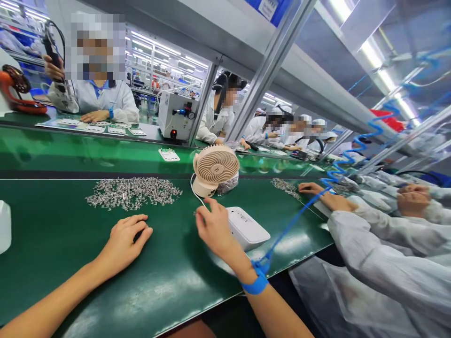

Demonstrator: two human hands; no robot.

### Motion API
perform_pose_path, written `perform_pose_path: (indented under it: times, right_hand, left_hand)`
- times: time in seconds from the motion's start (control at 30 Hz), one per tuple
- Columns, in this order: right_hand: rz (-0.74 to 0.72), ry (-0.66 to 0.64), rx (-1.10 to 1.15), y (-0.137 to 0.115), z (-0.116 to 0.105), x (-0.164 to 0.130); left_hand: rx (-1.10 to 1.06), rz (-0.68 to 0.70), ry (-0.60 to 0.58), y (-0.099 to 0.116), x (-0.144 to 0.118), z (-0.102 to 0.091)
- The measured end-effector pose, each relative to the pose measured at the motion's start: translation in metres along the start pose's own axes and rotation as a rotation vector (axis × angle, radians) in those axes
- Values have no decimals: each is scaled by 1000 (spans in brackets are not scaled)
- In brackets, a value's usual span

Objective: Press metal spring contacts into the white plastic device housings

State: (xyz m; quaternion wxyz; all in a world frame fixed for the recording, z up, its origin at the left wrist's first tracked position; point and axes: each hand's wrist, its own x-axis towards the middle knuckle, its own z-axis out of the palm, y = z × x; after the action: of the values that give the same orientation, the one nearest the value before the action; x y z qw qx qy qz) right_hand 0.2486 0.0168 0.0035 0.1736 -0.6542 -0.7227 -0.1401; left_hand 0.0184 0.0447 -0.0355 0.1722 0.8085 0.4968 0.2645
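My left hand point(127, 238) lies on the green work surface point(165, 263), fingers loosely bent and thumb apart, with nothing visible in it. Just beyond it spreads a pile of small silvery metal parts point(136, 192). My right hand point(216, 230) is raised beside a white plastic box point(249, 227), thumb and forefinger drawn together; a tiny speck shows at the fingertips, too small to name. The box has a row of openings along one edge and is partly hidden by this hand. A blue wrist strap point(257, 279) with a cord circles my right wrist.
A beige fan point(214, 169) with a white cable stands behind my right hand. Another white item point(4, 227) sits at the left edge. A circuit board point(169, 155) lies on the green strip beyond. At right, a co-worker's hand point(331, 199) reaches near more small parts point(285, 187); a coiled blue cord point(343, 162) hangs there.
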Motion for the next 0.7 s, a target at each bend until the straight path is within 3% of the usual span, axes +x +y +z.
perform_pose_path:
  times: [0.1,0.23,0.47,0.7]
  right_hand:
    - [194,-205,-235,24,-10,-13]
    - [276,-409,-331,41,-13,-28]
    - [287,-446,-386,52,-13,-34]
    - [141,-496,-329,65,-17,-27]
  left_hand:
    - [1,28,10,-1,0,3]
    - [18,37,11,-3,0,5]
    - [24,38,-21,-3,1,4]
    - [36,56,-38,-3,1,5]
